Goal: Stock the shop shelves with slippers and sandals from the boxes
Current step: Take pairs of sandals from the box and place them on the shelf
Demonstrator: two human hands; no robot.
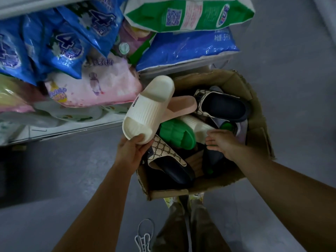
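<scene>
A cardboard box (258, 124) of slippers stands on the floor in front of me. My left hand (131, 151) grips a cream ribbed slipper (147, 110) by its toe end, held up above the box's left edge. My right hand (221, 142) reaches into the box with fingers stretched out, touching a second cream slipper (195, 126). Inside lie a green slipper (177, 133), a pink slipper (183, 106) and two dark slippers with patterned beige straps (221, 105) (169, 160).
A low white shelf (72, 127) on the left carries blue detergent bags (60, 44), a pink bag (94, 84) and a green-white sack (189, 13). Grey floor (291, 60) surrounds the box. White wire hangers (144, 235) lie by my legs.
</scene>
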